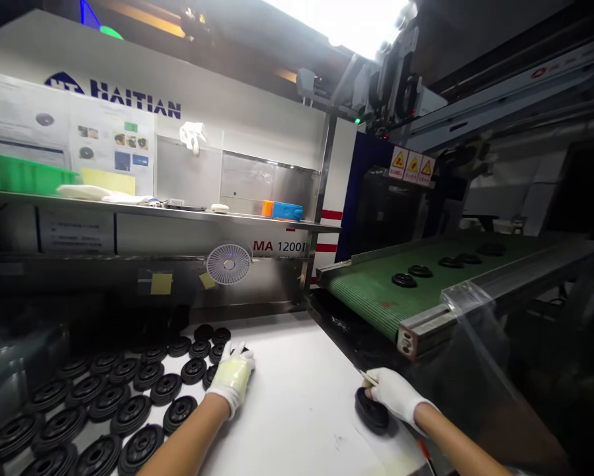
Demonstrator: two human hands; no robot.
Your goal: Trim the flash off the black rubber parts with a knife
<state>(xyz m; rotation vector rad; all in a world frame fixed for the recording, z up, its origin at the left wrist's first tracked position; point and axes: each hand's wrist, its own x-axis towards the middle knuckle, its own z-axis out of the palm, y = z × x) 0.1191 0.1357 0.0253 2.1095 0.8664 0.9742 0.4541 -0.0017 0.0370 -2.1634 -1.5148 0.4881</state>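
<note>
Both my hands wear white gloves over a white table (297,396). My left hand (233,374) reaches to the right end of rows of black round plastic discs (128,396) laid flat on the table; its fingers rest on a disc there, curled down. My right hand (393,395) is closed on a single black disc (371,411) at the table's right edge and also pinches a thin pale blade-like tool (365,375) that sticks out to the upper left.
A green conveyor belt (376,291) carrying several black discs slopes up to the right. A small white fan (228,264) hangs under a steel shelf (178,213) with a blue box (287,210). Warning signs (412,165) mark the machine behind.
</note>
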